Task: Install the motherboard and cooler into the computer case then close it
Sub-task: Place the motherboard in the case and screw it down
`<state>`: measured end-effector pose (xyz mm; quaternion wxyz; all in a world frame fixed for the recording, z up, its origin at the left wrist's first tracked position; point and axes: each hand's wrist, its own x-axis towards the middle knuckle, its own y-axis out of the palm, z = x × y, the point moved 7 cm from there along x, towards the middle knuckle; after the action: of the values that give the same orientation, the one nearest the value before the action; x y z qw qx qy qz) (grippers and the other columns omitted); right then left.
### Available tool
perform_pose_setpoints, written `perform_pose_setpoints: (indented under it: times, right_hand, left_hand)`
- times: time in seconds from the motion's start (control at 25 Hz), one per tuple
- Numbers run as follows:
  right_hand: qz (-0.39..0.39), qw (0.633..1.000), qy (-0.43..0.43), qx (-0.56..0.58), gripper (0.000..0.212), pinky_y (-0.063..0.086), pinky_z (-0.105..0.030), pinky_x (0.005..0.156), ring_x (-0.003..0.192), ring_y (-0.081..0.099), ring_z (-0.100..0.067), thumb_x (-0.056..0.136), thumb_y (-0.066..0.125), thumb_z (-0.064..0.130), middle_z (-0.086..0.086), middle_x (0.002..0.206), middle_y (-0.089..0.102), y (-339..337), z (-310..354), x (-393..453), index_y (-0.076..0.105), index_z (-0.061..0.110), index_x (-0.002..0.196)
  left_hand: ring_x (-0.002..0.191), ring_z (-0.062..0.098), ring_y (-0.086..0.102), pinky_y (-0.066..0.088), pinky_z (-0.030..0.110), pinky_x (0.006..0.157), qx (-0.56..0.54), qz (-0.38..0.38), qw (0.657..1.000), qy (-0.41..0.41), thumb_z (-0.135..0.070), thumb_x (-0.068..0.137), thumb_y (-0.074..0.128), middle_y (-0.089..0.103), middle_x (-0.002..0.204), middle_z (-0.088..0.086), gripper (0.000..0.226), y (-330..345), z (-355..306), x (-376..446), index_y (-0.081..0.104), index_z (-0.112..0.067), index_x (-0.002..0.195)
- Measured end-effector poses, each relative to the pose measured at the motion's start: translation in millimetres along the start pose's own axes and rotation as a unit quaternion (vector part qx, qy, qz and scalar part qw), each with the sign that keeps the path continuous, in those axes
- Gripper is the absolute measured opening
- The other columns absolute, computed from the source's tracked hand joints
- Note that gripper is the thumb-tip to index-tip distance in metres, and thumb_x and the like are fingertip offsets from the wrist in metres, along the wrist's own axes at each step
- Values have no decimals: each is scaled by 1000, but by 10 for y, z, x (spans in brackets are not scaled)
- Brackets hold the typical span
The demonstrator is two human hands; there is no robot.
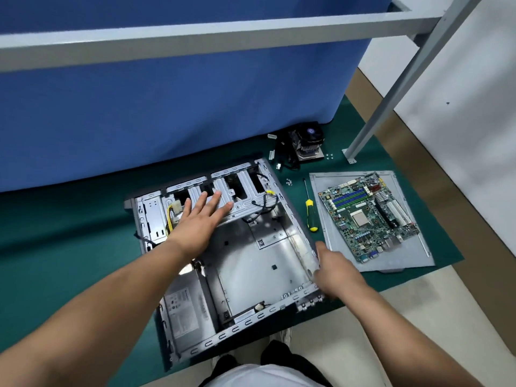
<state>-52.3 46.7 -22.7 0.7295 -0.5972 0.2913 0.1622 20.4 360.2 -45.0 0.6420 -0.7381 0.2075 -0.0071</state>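
The open grey computer case (251,263) lies on its side on the green mat, its inside bare. My left hand (199,219) rests flat with straight fingers on the drive cage at the case's far end. My right hand (335,269) grips the case's right rim near the back corner. The green motherboard (368,216) lies on the grey side panel (329,191) to the right of the case. The black fan cooler (307,143) sits further back beside loose black cables.
A yellow-and-green screwdriver (310,213) lies between case and side panel. Small screws (289,181) sit near its tip, more screws (329,156) by the cooler. A blue cloth wall (167,107) stands behind, a grey metal frame leg (363,135) at back right. My feet are at the mat's front edge.
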Motion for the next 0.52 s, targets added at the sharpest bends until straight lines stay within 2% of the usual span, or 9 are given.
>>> perform_pose_setpoints:
  times: [0.16, 0.28, 0.36, 0.52]
  right_hand:
    - [-38, 998, -51, -23, 55, 60, -43, 81, 91, 67, -29, 90, 56, 5, -4, 105, 67, -354, 347, 375, 49, 29, 139]
    - [-70, 992, -93, -58, 39, 58, -39, 74, 84, 64, -29, 89, 56, 11, 1, 88, 61, -630, 632, 649, 59, 30, 122]
    - [-98, 985, -114, -89, 39, 51, -34, 66, 80, 61, -28, 87, 54, 9, 5, 79, 55, -832, 827, 813, 62, 32, 116]
    - [-116, 971, -130, -164, 49, 43, -35, 66, 81, 53, -29, 81, 49, 0, 3, 80, 46, -1077, 1097, 1058, 61, 36, 112]
  left_hand:
    - [155, 38, -18, -5, 59, 125, 34, 5, 996, -88, 21, 77, 42, -19, 170, 9, 111, -24, 252, -200, -8, -31, 162]
    - [155, 40, -18, -7, 58, 124, 57, -1, 989, -139, 1, 84, 53, -14, 170, 11, 101, -5, 318, -370, -5, -24, 163]
    - [155, 38, -18, -7, 56, 124, 65, -8, 986, -154, -8, 85, 56, -17, 170, 5, 101, 1, 308, -452, -6, -20, 163]
    - [157, 32, -14, 2, 50, 127, 32, -17, 990, -136, -10, 84, 63, -19, 170, 0, 114, 48, 128, -520, -21, -28, 159]
